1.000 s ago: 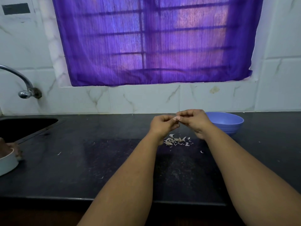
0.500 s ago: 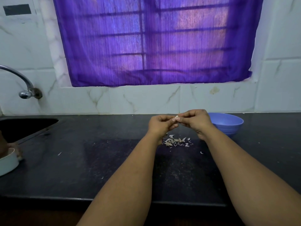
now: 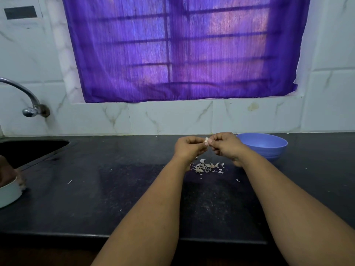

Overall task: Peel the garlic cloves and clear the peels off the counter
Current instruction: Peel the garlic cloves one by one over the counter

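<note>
We've got the left hand (image 3: 189,148) and right hand (image 3: 225,145) raised over the counter (image 3: 115,189), fingers of both pinching one garlic clove (image 3: 206,140) between them, mid-peel. Peels (image 3: 206,167) are piled just below, with strays left and right. Blue bowl (image 3: 266,145) far right; contents probably peeled cloves, can't see in. We judge peeling is partway done, clearing not started.
</note>
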Tool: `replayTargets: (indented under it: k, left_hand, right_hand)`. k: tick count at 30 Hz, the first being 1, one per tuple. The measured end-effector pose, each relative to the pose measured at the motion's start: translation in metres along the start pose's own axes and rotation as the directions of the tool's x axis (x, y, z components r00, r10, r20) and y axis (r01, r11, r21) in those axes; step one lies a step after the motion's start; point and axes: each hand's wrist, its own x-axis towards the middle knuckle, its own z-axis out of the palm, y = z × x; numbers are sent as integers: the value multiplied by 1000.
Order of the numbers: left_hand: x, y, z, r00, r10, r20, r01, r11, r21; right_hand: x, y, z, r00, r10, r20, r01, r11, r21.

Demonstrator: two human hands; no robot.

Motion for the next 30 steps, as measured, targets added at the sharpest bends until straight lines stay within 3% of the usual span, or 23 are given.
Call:
replayTargets:
  k: [3,7,11,18,23,30]
  left_hand:
    - [0,1,-1,1000,1,-28,-1,1000,11]
    - [-1,2,-1,999,-1,-55,4,999,51]
    - [-1,3,-2,997,2,-83,5,997,83]
    - [-2,3,-2,996,7,-88,2,995,103]
    - [-1,3,-1,996,26,-88,-16,993,119]
    - [0,0,-1,994,53,-91,-38,987,154]
  right_hand:
    - [1,1,3,1000,3,13,-3,1000,-12]
    - [1,1,0,996,-17,-85,17,1000,-3]
    - [2,2,-8,982,0,-186,-22,993,-115]
    - [-3,0,-10,973,-44,-225,-30,949,-313]
    - [-6,-6,-11,959,-28,-281,-24,983,-180]
    - [0,-3,1,992,76,-98,-56,981,188]
